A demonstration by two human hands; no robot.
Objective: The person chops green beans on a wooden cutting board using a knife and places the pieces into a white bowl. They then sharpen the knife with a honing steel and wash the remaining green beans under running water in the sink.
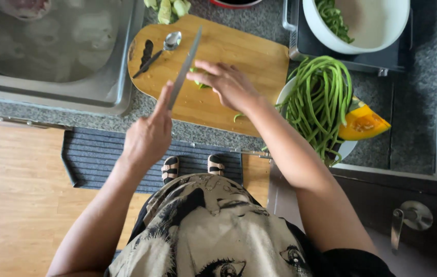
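On one cutting board (239, 61), one knife (185, 66), one spoon (171, 40), two hands

The person wears a loose beige top (213, 231) printed with large black line drawings of eyes, brows and lashes; one drawn eye sits at the garment's five o'clock edge, another near six o'clock. A black sleeve or band (351, 261) shows at the right upper arm. Both forearms are bare, with no watch, ring or bracelet to be made out. On the feet are open sandals (192, 166) with black and pale straps across the toes, toward twelve o'clock from the top.
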